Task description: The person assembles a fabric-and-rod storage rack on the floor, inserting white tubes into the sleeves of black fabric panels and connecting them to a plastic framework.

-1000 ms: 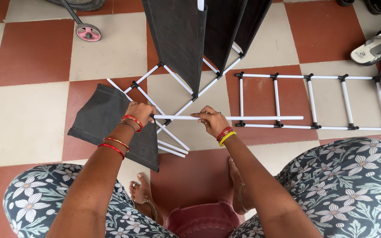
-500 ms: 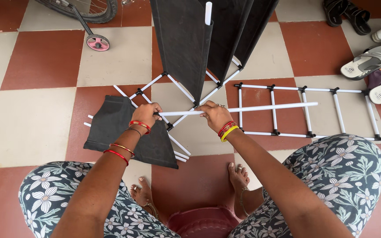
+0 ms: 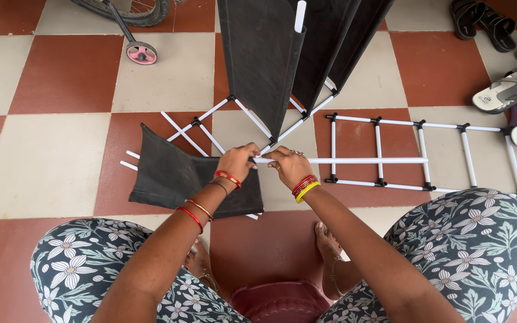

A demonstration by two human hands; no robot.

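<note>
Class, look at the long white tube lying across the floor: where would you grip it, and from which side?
Probably grip the white tube near its left end, where both hands, left hand and right hand, meet it. Come from above: it lies flat and horizontal, with its top side exposed.

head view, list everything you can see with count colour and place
long white plastic tube: one, white, held level at centre by both hands
ladder-shaped white tube frame: one, white with black joints, flat on floor at right
black fabric panels: three, upright, top centre
flat black fabric sheet: one, on floor at left
pink training wheel: one, top left
sandals: several, black and grey, right edge
checkered tile floor: red and cream
left hand: gripping tube end
right hand: gripping tube
</note>
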